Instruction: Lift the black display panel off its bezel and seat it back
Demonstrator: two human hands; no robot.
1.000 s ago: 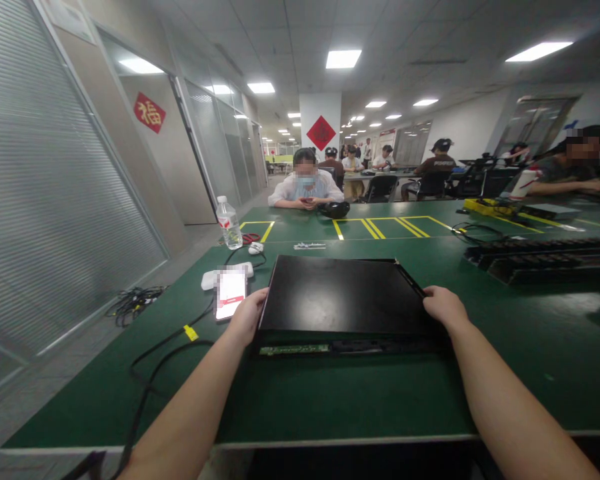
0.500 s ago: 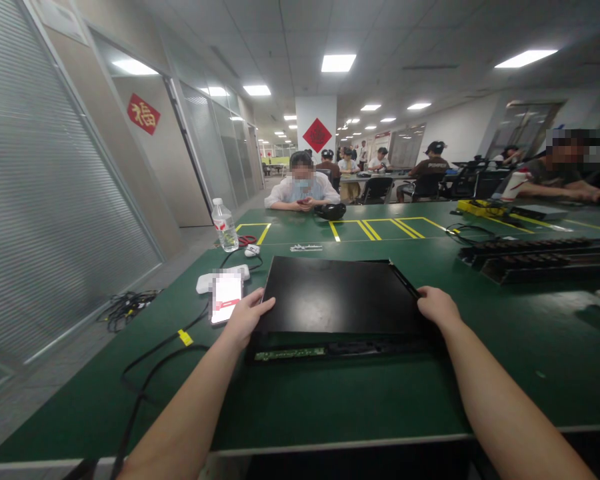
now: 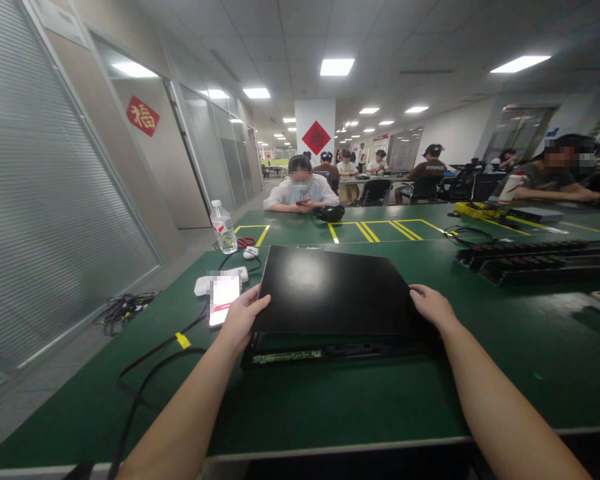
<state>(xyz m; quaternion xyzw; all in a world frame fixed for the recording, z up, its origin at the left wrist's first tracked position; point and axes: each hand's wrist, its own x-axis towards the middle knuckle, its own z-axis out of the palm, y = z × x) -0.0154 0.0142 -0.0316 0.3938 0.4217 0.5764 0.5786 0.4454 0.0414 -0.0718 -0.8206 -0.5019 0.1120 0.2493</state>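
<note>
A flat black panel point(image 3: 330, 293), like a display screen, is held by its two side edges above the green table. My left hand point(image 3: 241, 313) grips its left edge, thumb on top and fingers underneath. On the opposite side my right hand point(image 3: 433, 307) is closed on the right edge; its fingertips are partly hidden. Below the panel's near edge lies a black frame point(image 3: 365, 349), with a strip of green circuit board point(image 3: 287, 357) showing at its left. The panel covers most of this frame.
Left of the panel are a lit phone point(image 3: 225, 300), a white plastic device point(image 3: 203, 285), black cables point(image 3: 139, 397) and a water bottle point(image 3: 223, 228). Black slotted racks point(image 3: 530, 260) stand at the right. One person point(image 3: 300, 190) sits opposite with a phone; another point(image 3: 545, 177) sits at the right.
The panel's far edge has risen and now hides the frame's top right corner and most of the small white pieces behind it. Both hands keep their grip on the edges.
</note>
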